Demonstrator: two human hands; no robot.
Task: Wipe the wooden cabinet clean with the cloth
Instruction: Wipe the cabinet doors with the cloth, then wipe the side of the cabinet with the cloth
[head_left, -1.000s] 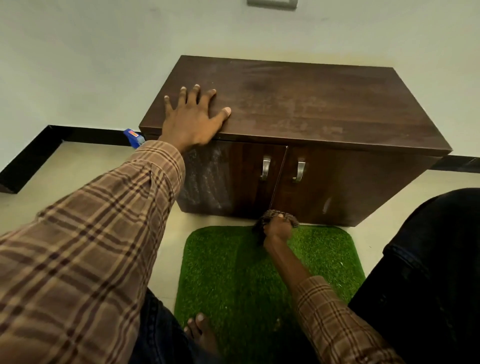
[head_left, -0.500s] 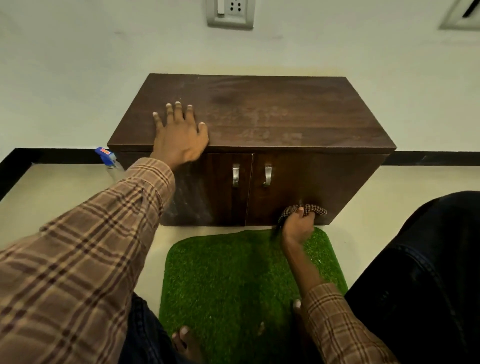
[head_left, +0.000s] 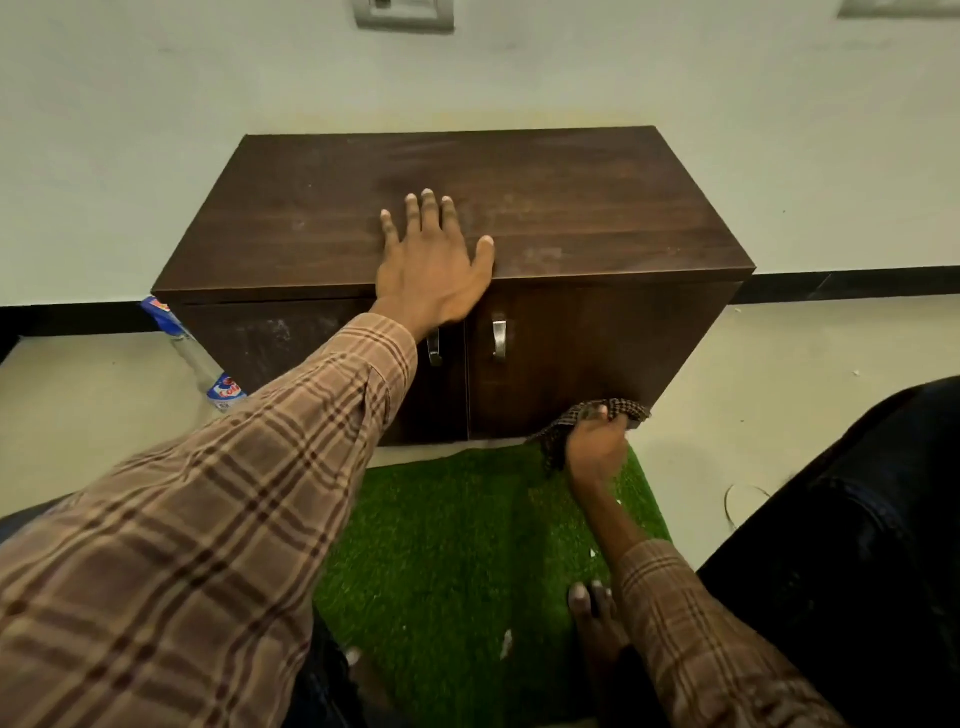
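Note:
A low dark wooden cabinet (head_left: 571, 208) stands against the wall, its two doors closed, each with a metal handle (head_left: 498, 340). My left hand (head_left: 434, 265) lies flat on the front edge of the cabinet top near the middle, fingers spread. My right hand (head_left: 595, 447) grips a dark checked cloth (head_left: 618, 409) pressed against the bottom right corner of the right door. Dusty smears show on the top and on the left door.
A green grass mat (head_left: 457, 545) lies on the floor in front of the cabinet, with my bare toes (head_left: 592, 597) on it. A spray bottle (head_left: 197, 358) stands at the cabinet's left side. A wall socket (head_left: 402, 13) sits above. My dark trouser leg (head_left: 857, 545) fills the right.
My right hand has swept the cloth rightward along the bottom of the doors to the right corner. My left hand has shifted from the top's left corner to its middle.

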